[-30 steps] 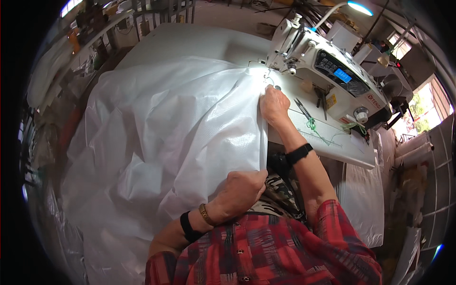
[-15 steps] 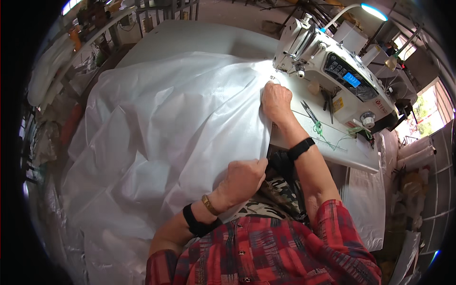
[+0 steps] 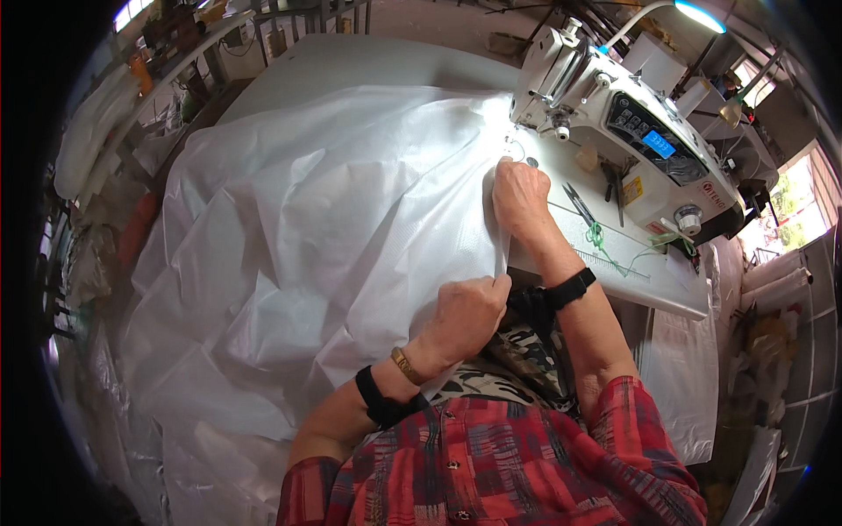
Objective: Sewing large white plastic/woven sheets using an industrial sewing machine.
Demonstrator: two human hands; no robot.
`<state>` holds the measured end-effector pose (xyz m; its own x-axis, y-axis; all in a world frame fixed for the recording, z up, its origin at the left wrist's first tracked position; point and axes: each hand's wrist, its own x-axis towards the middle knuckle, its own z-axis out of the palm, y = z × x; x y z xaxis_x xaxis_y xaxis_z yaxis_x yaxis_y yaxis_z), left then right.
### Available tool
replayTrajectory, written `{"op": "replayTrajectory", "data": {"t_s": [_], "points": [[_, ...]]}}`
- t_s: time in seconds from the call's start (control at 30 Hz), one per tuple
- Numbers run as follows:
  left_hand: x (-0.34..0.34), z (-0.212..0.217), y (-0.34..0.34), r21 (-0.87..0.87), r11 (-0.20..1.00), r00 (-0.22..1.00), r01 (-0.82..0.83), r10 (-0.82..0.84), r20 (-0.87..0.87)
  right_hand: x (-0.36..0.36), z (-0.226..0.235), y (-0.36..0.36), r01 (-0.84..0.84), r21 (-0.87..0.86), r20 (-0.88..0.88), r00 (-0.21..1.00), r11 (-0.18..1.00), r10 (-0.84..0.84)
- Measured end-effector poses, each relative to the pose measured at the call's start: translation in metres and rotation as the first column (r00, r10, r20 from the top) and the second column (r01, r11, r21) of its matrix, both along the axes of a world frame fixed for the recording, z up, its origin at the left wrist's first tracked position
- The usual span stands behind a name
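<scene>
A large white plastic sheet spreads in folds over the table and hangs toward my lap. My right hand pinches its right edge just in front of the needle area of a white sewing machine. Nearer my body, my left hand is closed on the same edge, which runs fairly straight between both hands. The sheet's far corner lies under the lit machine head; the needle itself is hard to make out.
Right of my right hand, thread snips with a green cord lie on the machine bed. A lamp shines above. Past the sheet shows the grey tabletop. More plastic sheeting hangs at the right.
My left hand has moved slightly away from my body and right, along with the sheet's edge. My right hand keeps its pinch near the machine. The whole view has shifted a little.
</scene>
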<state>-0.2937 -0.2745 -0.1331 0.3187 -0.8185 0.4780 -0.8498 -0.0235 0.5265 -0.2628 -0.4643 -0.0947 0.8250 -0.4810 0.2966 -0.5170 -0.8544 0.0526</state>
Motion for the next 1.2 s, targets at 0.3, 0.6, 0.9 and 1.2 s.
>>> {"op": "replayTrajectory", "data": {"t_s": [0.3,0.6,0.9,1.2], "points": [[0.017,0.001,-0.031,0.040,0.997,0.998,-0.059,0.059,0.019,0.001,-0.011,-0.027,-0.017,0.034,0.116,0.993,0.999,0.013],[0.019,-0.005,-0.029,0.020,0.999,0.996,-0.029,0.030,-0.079,-0.081,-0.016,-0.009,-0.193,0.255,0.410,0.909,0.947,0.075],[0.027,-0.012,-0.027,0.018,1.000,0.986,0.009,-0.006,-0.166,-0.139,-0.036,-0.016,-0.190,0.044,0.530,0.837,0.981,0.139],[0.026,-0.011,-0.029,-0.083,0.996,0.989,0.029,-0.040,-0.144,-0.129,-0.023,-0.009,-0.240,-0.020,0.514,0.830,0.971,0.216]]}}
